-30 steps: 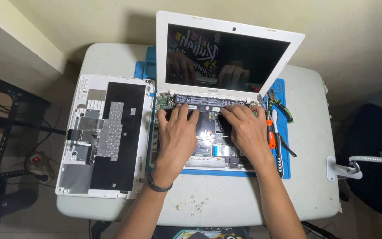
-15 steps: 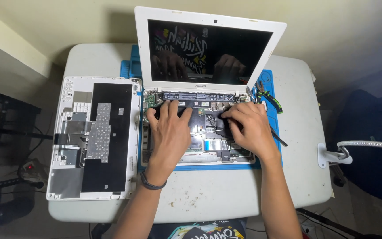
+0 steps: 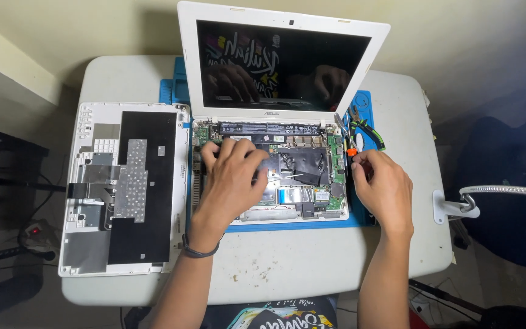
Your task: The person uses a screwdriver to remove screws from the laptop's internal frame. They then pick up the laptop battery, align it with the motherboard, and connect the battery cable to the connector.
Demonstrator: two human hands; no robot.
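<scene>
— Gripping what, right hand [image 3: 383, 186]?
— You pinch the orange-handled screwdriver [image 3: 352, 152], just right of the opened laptop [image 3: 330, 155]
— Left hand [image 3: 234, 181]?
— Yours lies flat, fingers spread, on its circuit board — holding nothing

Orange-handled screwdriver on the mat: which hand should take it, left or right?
Right. The right hand is at the orange-handled screwdriver beside the open laptop base, fingertips close to its handle. The left hand rests on the laptop's internals, farther away.

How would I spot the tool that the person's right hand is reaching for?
Start at the open white laptop and go to its right edge, on the blue mat. The screwdriver lies by the right hand; its orange handle sets it apart from the green-handled pliers.
</scene>
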